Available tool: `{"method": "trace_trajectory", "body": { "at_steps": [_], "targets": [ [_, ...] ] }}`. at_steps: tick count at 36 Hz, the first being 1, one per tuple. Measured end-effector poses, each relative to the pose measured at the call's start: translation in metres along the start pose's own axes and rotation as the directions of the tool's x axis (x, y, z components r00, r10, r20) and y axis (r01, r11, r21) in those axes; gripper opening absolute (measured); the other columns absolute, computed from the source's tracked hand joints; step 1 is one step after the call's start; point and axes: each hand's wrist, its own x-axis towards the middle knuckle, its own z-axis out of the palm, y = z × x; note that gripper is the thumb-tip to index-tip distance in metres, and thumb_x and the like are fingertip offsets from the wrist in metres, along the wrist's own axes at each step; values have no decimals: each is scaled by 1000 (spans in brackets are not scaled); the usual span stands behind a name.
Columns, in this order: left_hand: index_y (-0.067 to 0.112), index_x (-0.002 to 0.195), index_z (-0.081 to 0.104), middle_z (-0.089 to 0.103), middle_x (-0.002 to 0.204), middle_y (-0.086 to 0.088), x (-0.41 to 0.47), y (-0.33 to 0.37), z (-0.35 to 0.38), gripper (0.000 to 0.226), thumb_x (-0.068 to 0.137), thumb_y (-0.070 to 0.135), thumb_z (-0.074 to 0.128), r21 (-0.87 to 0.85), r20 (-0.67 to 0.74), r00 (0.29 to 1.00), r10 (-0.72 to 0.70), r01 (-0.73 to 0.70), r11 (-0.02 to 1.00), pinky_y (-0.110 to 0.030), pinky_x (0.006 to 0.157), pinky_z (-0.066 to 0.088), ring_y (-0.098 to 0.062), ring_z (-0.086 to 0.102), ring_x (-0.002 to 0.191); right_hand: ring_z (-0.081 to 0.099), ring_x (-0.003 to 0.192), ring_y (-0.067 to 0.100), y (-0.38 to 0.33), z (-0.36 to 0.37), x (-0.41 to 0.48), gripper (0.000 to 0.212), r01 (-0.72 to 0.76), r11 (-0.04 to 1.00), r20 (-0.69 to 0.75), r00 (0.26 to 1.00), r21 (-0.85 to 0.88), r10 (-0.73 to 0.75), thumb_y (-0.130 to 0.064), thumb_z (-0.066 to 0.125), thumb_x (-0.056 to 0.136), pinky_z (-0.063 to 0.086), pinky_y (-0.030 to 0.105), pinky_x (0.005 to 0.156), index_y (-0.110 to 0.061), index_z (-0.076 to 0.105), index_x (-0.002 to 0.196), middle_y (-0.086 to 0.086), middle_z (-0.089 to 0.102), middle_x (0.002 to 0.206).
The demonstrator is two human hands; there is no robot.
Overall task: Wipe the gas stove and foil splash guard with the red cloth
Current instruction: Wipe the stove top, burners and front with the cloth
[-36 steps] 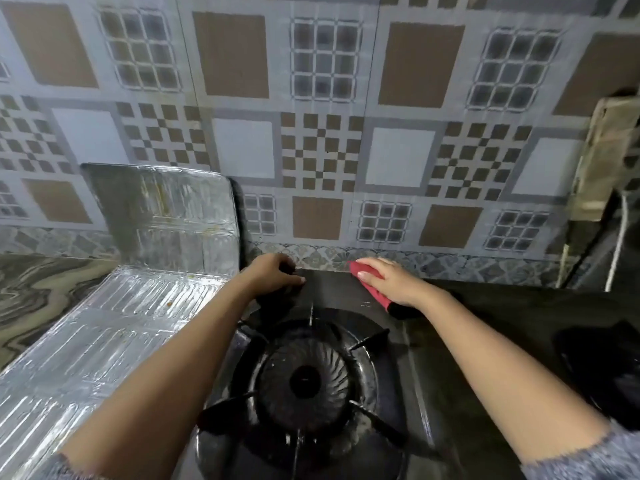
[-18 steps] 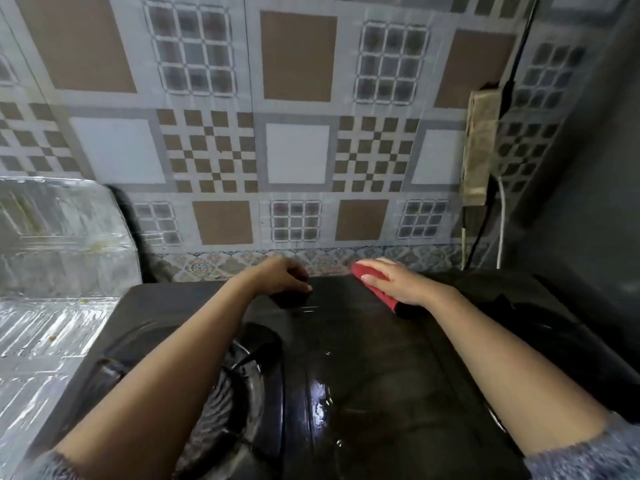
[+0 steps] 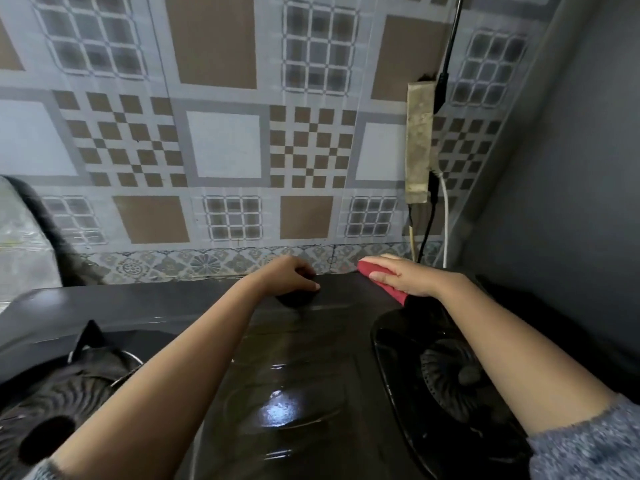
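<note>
Two hands, one red cloth (image 3: 381, 279) under right hand (image 3: 412, 277); two burners, apparently.

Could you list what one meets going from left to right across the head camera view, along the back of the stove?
foil splash guard → left burner → left hand → red cloth → right hand → right burner

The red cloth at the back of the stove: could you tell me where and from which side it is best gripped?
Judging by its pose, pressed flat from above. The red cloth lies as a thin strip on the stove rear edge under the right hand, so palm down suits it better than pinching.
</note>
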Motion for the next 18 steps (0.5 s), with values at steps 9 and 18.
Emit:
{"method": "trace_trajectory", "body": {
  "at_steps": [9, 18],
  "targets": [
    [16, 124, 56, 56, 127, -6, 16, 30, 19, 43, 85, 33, 64, 0, 1, 1000, 26, -26, 1000, -27, 90, 38, -20, 52, 112, 32, 133, 19, 50, -16, -17, 49, -32, 992, -62, 997, 118, 39, -41, 41, 94, 35, 39, 108, -35, 28, 142, -3, 28, 146],
    [14, 123, 55, 56, 126, -8, 26, 48, 34, 41, 86, 29, 63, -26, -17, 1000, 19, -19, 999, -30, 92, 40, -24, 53, 114, 31, 130, 12, 87, -20, -50, 44, -40, 980, -206, 975, 193, 80, -30, 45, 96, 29, 29, 106, -34, 35, 138, -9, 31, 145]
  ]
}}
